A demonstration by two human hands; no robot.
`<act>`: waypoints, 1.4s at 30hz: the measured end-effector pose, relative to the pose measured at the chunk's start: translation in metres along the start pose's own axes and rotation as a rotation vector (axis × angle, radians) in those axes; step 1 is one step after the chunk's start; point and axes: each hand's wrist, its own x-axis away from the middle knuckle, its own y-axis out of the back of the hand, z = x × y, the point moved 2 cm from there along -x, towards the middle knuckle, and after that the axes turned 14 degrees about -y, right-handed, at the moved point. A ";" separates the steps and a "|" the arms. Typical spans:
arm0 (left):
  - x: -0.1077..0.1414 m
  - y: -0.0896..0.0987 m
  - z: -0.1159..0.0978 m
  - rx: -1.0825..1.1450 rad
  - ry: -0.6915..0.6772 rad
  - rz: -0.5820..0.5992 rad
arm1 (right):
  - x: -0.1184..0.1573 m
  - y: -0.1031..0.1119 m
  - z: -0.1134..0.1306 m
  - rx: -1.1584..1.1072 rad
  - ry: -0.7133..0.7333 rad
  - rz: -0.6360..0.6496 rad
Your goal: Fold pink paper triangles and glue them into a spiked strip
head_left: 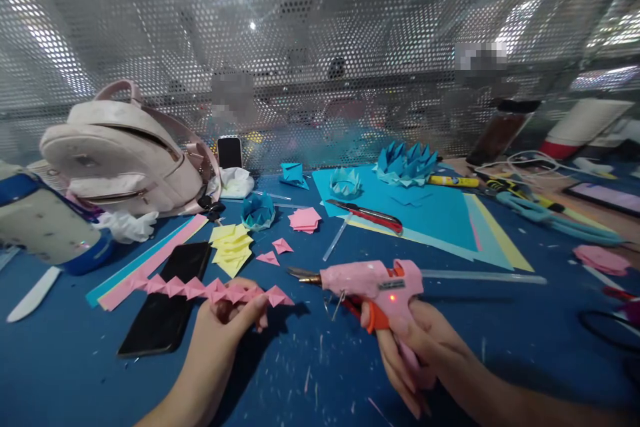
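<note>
My left hand [227, 327] pinches a strip of joined pink folded-paper points [193, 288] near its right end, held above the blue table. Wrapped round the handle of a pink hot glue gun [373, 280] is my right hand [417, 347], with a finger at the orange trigger. The gun's nozzle points left toward the strip, apart from it, and a small orange-red light glows on its body. A clear glue stick [480, 276] juts from its back. Two loose pink folded pieces [283, 245] lie beyond the strip, beside yellow paper squares [231, 248].
A black phone [165, 307] lies under the strip. Blue paper sheets [430, 217] bear a red utility knife [367, 213] and a blue paper flower [406, 163]. A pale backpack [125, 153] stands back left, before a perforated metal screen [300, 33]. Pliers and cables lie right.
</note>
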 end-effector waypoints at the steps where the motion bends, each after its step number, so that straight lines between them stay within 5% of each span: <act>1: 0.000 0.000 0.000 0.000 0.001 0.000 | 0.000 0.000 0.000 0.005 -0.018 0.003; 13: -0.001 0.002 0.005 0.023 0.019 -0.008 | 0.004 -0.003 -0.006 -0.090 -0.082 0.135; 31: 0.000 0.002 0.003 0.037 0.008 0.021 | -0.010 0.012 0.003 0.128 0.111 -0.032; 42: 0.001 0.001 0.000 0.006 -0.070 0.093 | -0.011 0.007 -0.002 0.177 0.069 0.028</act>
